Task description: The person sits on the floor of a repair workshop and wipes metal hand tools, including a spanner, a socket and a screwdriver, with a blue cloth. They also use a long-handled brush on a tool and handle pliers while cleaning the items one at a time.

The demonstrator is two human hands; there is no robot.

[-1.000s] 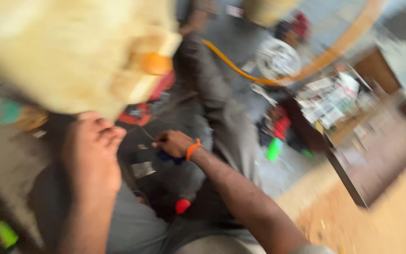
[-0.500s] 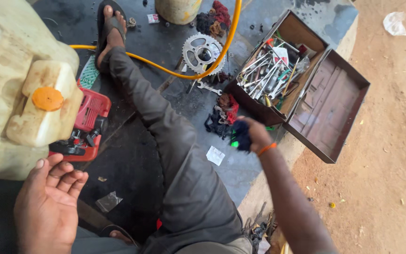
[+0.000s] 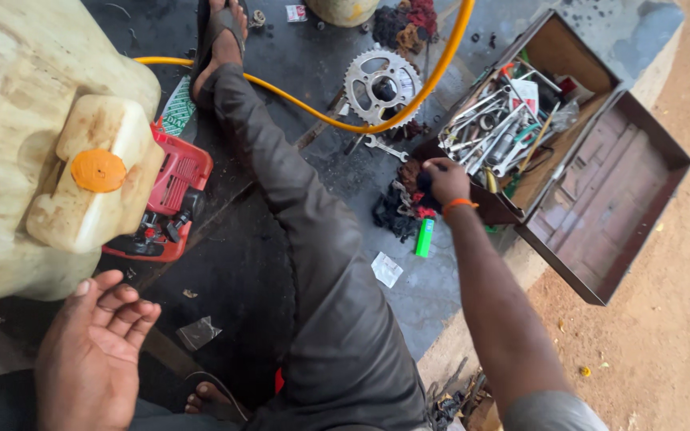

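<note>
A large cream plastic tank (image 3: 17,136) with a round orange cap (image 3: 98,170) fills the left of the view, a red engine unit (image 3: 168,199) pressed against its side and a green-and-white printed packet (image 3: 176,105) lying just above that. Below the tank, the person's left hand (image 3: 93,359) hangs open and empty, fingers loosely spread, close to the tank's lower edge but not touching it. A scrap of clear wrapper (image 3: 198,333) lies on the dark floor slab (image 3: 313,60) just right of that hand. The person's grey-trousered leg (image 3: 305,239) stretches up the middle to a sandalled foot (image 3: 219,32). A yellow hose (image 3: 377,112) curves past a steel sprocket (image 3: 382,85). A small white paper packet (image 3: 386,269) lies right of the leg, and a green lighter (image 3: 424,237) near it. The right hand (image 3: 444,180), an orange band (image 3: 458,205) at the wrist, is curled over a pile of dark rags and parts (image 3: 397,209) at the corner of an open brown metal toolbox (image 3: 600,191); whether it grips anything cannot be told. The box holds a jumble of spanners and other tools (image 3: 497,132), its lid lying back toward the sandy ground (image 3: 664,351).
</note>
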